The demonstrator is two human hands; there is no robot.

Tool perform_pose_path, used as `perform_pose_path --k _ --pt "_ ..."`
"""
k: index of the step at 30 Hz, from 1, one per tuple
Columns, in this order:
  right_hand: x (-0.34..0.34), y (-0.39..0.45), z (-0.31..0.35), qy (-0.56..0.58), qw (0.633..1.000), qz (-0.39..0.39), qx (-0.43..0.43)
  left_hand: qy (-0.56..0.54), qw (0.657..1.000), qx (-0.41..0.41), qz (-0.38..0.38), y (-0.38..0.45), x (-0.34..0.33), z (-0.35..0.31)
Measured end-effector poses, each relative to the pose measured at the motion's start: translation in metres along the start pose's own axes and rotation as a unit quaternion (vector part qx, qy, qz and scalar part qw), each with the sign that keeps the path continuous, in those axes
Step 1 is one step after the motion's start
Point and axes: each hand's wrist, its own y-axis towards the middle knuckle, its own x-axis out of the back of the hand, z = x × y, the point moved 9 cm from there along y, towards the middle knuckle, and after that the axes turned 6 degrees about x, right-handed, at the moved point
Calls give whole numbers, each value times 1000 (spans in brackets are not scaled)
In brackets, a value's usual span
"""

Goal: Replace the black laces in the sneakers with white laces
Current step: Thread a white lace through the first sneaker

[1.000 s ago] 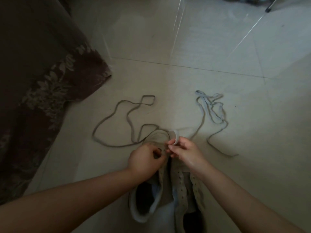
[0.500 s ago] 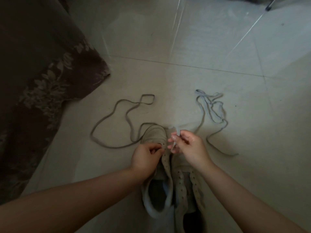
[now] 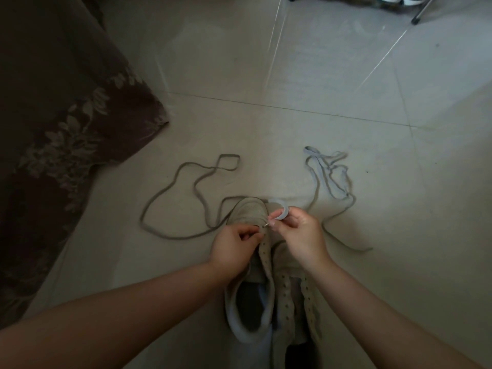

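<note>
Head view: right hand (image 3: 298, 233) pinches white lace (image 3: 281, 212) at sneaker (image 3: 251, 212).

Both forearms reach forward — left grip (image 3: 234, 245) and right grip (image 3: 298, 233) curled, pinching.

We see two beige sneakers (image 3: 262, 275) side by side, toes pointing far, a dark lace (image 3: 186, 198) sprawled far-left and a white lace (image 3: 328, 179) far-right.
</note>
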Motion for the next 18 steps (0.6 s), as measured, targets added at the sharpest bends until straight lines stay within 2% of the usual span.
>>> perform_pose_path --k 6,9,13,18 --pt "1 2 3 -25 999 7 22 25 1000 -18 8 2 0 -2" --pt "-4 0 0 -31 999 13 22 20 1000 -6 -15 3 2 1" --pt "-3 1 -1 -95 995 -3 35 21 999 -8 -45 1 3 -1" --pt "-8 1 -5 -58 998 4 13 77 994 -51 -64 -2 4 -6"
